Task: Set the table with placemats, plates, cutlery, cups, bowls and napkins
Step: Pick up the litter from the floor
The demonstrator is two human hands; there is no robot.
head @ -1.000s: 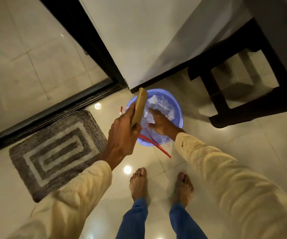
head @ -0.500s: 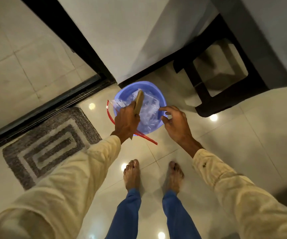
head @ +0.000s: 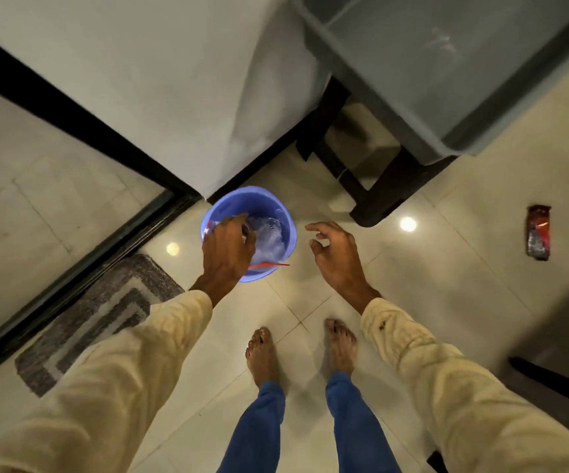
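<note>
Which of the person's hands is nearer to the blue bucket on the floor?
Left. The left hand is over the blue bucket, hiding its near-left rim. The right hand hangs open to the bucket's right, clear of it.

- A bucket (head: 278, 207) is showing lavender-blue all over, with a red strip (head: 269, 265) crossing its near rim.
- Plastic wrap (head: 271, 233) inside it is glinting clear and whitish.
- A floor mat (head: 98, 319) is displaying speckled grey pile, with cream bands forming nested rectangles.
- The sleeves (head: 122, 370) are showing pale cream, the trousers (head: 262, 425) blue.
- Floor tiles (head: 430, 285) are gleaming off-white between thin dark grout lines.
- A door frame (head: 71, 110) is running black along a white wall (head: 174, 80).
- A packet (head: 538, 232) is showing red and black.
- A stool (head: 378, 196) is standing black beneath a grey top (head: 447, 80).
</note>
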